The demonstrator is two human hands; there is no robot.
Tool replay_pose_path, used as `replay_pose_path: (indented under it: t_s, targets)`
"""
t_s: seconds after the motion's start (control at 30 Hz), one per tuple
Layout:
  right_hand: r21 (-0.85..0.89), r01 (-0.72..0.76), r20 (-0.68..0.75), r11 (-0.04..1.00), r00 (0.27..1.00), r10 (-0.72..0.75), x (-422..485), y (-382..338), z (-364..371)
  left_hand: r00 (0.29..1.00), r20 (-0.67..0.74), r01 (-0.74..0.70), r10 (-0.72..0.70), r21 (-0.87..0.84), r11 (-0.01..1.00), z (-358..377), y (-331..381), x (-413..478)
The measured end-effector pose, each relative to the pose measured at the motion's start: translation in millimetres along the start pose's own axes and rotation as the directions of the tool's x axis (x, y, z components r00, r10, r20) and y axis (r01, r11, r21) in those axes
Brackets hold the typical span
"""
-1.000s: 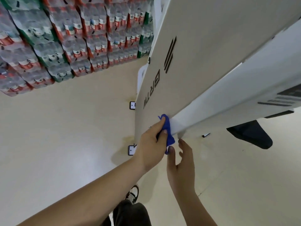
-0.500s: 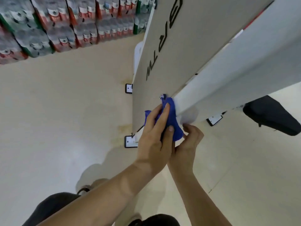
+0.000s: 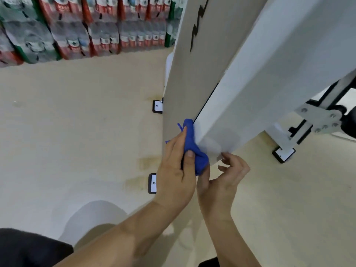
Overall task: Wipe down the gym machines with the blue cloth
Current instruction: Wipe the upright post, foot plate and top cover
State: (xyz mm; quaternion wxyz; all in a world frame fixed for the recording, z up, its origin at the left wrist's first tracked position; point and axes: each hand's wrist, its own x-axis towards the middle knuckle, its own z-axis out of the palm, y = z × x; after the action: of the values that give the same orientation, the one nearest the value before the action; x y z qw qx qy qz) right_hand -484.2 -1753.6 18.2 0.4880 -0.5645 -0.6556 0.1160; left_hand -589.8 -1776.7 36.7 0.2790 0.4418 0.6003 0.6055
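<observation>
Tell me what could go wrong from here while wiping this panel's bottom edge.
The blue cloth is bunched in the left hand, so little of it meets the white panel; patches may be missed. The right hand curls its fingers by the panel's lower corner; they could get scraped.

We can read no whole word anywhere. The tall grey flat panel of the gym machine (image 3: 192, 78) shows only a black zigzag stroke of cut-off lettering (image 3: 198, 26) at its far top edge. The red-and-white labels on the shrink-wrapped packs of plastic bottles (image 3: 104, 31), far left, are too blurred to read.
</observation>
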Motion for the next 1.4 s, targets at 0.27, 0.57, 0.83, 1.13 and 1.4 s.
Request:
replay_pose_path:
  t_s: [0.27,0.57,0.83,1.13,1.4]
  targets:
    - [0.09,-0.361,0.115,0.928,0.93,0.35,-38.6,37.2,36.0,0.963,-0.024,0.271,-0.269,0.079,0.959,14.7,-107.8,-38.2]
    - [0.071,-0.318,0.113,0.945,0.944,0.309,-68.7,68.9,63.1,0.88,-0.087,0.473,-0.467,0.069,0.878,35.8,-211.4,-56.9]
    - [-0.134,-0.557,0.36,0.819,0.743,0.565,-88.8,89.0,71.3,0.829,0.038,0.559,-0.558,-0.047,0.828,18.2,-262.0,-44.8]
    - [-0.351,-0.463,0.411,0.814,0.705,0.579,-108.0,104.3,91.1,0.842,-0.014,0.534,-0.539,-0.117,0.837,35.5,-281.7,-56.1]
    - [-0.246,-0.54,0.308,0.805,0.744,0.593,-118.7,111.0,105.5,0.882,-0.028,0.468,-0.47,-0.054,0.882,39.4,-268.4,-72.9]
